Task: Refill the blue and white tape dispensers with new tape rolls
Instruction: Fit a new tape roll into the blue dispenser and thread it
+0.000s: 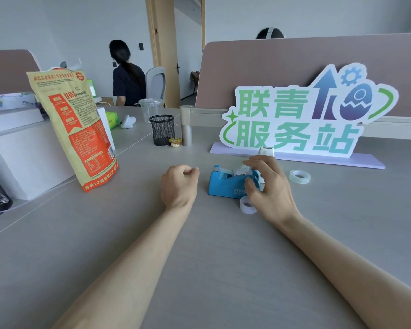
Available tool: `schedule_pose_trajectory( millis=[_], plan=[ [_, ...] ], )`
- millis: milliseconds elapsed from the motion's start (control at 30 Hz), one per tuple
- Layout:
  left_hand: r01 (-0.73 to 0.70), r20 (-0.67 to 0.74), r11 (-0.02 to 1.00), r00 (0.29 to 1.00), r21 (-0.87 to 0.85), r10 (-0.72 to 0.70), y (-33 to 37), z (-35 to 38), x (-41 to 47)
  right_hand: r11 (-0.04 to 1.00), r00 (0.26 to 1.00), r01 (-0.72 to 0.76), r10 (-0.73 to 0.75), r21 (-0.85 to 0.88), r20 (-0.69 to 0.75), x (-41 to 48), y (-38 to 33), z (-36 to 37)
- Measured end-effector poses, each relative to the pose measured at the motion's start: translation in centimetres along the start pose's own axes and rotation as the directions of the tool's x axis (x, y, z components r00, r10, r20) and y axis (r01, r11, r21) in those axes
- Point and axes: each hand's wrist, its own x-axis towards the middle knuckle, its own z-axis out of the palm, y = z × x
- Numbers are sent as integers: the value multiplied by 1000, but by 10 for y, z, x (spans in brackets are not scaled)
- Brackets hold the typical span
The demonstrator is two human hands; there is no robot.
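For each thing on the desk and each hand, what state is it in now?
blue dispenser: upright, gripped by the right hand
right hand: closed around the dispenser
left hand: loose fist, holding nothing
tape roll: flat on the desk
small roll: loose, lying beside the dispenser
mesh cup: upright

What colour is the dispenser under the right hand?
Blue dispenser, partly under the right hand; head view.
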Motion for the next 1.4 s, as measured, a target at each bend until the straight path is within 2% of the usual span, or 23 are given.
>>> schedule_pose_trajectory(
  millis=[333, 533, 700, 867, 967, 1067, 1200, 1400],
  plan=[
    [-79, 169, 963, 985, 258, 36, -1, 2, -7, 1000, 1000, -23, 24, -10, 20, -2, 0, -1],
    [-111, 248, 949, 968, 296, 35, 0, -1, -8, 999, 999, -33, 34, -16, 28, -3, -2, -1],
    [-136, 279, 954, 958, 266, 59, -1, -3, -9, 997, 996, -82, 82, -15, 43, -2, -2, -2],
    [-249, 349, 925, 926, 288, 141, -5, -11, -22, 986, 981, -156, 161, -57, 105, -4, -3, 0],
    [-295, 345, 898, 922, 327, 177, -5, -16, -31, 974, 966, -220, 225, -56, 127, -3, -1, 0],
    [-347, 347, 898, 905, 270, 245, -2, -20, -39, 960, 952, -278, 278, -19, 125, -2, -1, -1],
    [-360, 497, 923, 831, 138, 250, 2, -18, -43, 956, 952, -294, 290, 24, 97, -2, -2, -2],
    [-395, 508, 909, 815, 134, 279, -5, -12, -38, 898, 924, -382, 366, 218, 112, 1, 2, -8]
  ],
)
